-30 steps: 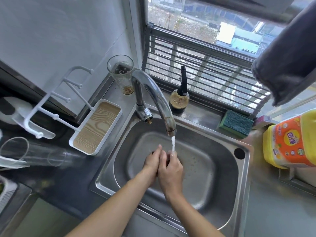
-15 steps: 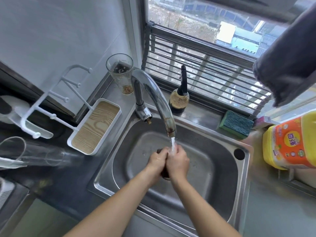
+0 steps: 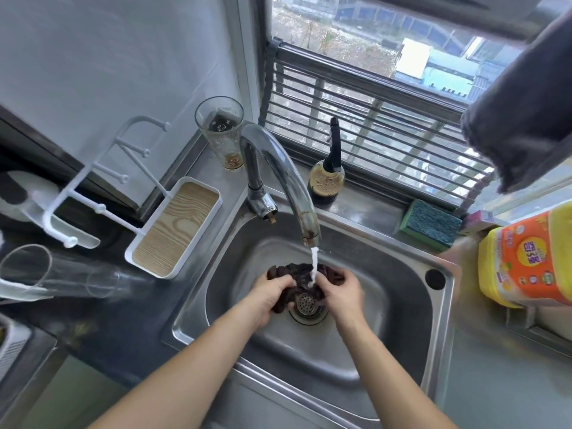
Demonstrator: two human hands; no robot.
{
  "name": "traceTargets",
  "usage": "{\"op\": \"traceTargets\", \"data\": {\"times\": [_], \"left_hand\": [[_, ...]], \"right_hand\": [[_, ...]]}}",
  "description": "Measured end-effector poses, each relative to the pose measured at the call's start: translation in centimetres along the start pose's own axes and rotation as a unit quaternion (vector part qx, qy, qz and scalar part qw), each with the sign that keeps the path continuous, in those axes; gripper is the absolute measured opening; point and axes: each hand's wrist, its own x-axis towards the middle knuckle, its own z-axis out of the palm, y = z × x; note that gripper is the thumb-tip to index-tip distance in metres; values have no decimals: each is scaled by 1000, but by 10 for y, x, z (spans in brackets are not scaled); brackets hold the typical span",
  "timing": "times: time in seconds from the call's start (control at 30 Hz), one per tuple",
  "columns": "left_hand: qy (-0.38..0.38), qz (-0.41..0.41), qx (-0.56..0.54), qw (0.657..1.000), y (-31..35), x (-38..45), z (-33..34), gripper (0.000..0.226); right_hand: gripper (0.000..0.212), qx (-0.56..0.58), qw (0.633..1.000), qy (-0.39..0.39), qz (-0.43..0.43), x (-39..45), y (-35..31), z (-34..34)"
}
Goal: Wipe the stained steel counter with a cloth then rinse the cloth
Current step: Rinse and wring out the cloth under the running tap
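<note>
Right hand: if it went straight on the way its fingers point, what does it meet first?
The right hand points up-left into the dark cloth it already grips. Beyond that comes the water stream, then probably the left hand, though depth is unclear.

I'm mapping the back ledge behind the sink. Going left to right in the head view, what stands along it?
Glass → faucet → dark bottle → sponge → yellow jug.
</note>
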Motion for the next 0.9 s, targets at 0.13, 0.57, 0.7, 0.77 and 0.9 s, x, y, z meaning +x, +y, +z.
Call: {"op": "traceTargets", "data": {"times": [0.13,0.57,0.7,0.77,0.9], "left_hand": [[11,-19,-42,999,7,0,13,25],[-22,-7,-58,998,-5,-22,47,34],[68,3,-91,994,16,-6,29,28],[26,-16,-81,996,14,-8,27,29],[-92,-30,1,995,1,-14,29,39]], "right_hand": [[14,-73,992,70,-70,-25,-1,18],[50,-45,991,119,-35,-15,-34,20],[51,-117,969,67,-207,-64,-22,45],[49,-151,962,77,-215,-57,-22,45],[31,-80,989,98,-78,-8,-33,20]]}}
